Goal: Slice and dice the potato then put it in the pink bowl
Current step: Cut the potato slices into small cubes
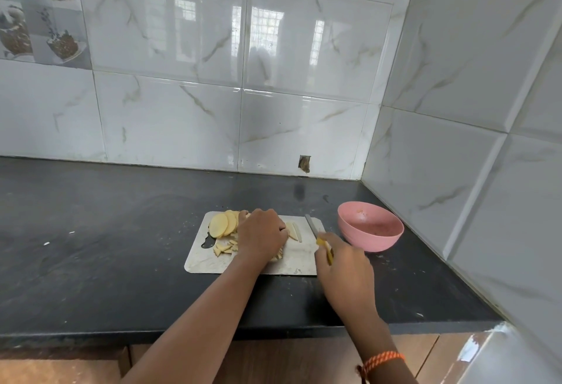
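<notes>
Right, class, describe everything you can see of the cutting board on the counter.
The cutting board is a thin, pale, scuffed rectangle with rounded corners and a cut-out handle hole at its left end. It lies flat on the dark counter, left of the pink bowl. Round potato slices and small cut pieces lie on it. The left hand rests on it; the knife in the right hand hangs over its right edge.

Bright daylight, window glare on wall tiles (258, 34), wide-angle edge distortion
</notes>
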`<action>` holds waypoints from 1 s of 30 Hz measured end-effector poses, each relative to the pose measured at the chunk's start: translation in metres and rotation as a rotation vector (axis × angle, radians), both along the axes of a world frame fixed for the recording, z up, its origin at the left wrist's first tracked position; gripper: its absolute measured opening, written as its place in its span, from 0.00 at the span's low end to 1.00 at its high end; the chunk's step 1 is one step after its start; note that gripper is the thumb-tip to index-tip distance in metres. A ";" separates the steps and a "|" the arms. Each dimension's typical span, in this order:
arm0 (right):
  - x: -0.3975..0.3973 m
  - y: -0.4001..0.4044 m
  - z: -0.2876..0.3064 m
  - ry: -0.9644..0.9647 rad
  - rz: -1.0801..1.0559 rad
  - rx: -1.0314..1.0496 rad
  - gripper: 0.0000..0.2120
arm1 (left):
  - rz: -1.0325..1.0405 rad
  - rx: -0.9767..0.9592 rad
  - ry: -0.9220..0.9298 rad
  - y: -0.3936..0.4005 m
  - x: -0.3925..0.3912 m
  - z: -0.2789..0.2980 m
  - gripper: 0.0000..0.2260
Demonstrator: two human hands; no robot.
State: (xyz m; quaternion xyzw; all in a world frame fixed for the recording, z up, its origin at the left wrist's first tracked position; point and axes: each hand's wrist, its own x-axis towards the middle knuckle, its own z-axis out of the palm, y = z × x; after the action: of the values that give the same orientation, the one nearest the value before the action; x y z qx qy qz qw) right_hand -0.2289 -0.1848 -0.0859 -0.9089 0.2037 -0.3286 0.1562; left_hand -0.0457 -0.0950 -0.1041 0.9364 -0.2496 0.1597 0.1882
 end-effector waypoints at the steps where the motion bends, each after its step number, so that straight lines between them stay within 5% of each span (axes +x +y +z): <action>1: 0.005 -0.005 0.002 0.012 -0.003 0.003 0.14 | -0.006 -0.001 0.004 0.000 0.001 0.000 0.12; 11: 0.023 -0.019 -0.002 0.037 -0.079 0.055 0.10 | -0.140 -0.045 0.103 0.005 0.005 0.014 0.12; 19: 0.026 -0.017 -0.002 0.079 -0.088 0.023 0.11 | -0.496 0.217 0.116 -0.008 0.029 0.030 0.25; 26: 0.026 -0.017 -0.002 0.073 -0.074 0.033 0.12 | -0.320 0.203 -0.063 -0.013 0.033 0.027 0.05; 30: 0.025 -0.018 -0.001 0.076 -0.061 0.037 0.12 | -0.140 0.127 -0.108 -0.020 0.022 0.013 0.11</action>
State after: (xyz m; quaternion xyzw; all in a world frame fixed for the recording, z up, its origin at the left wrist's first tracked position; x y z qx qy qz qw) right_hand -0.2036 -0.2025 -0.0873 -0.9110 0.2430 -0.2947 0.1553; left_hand -0.0235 -0.1145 -0.0908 0.9167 -0.3337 0.1805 0.1256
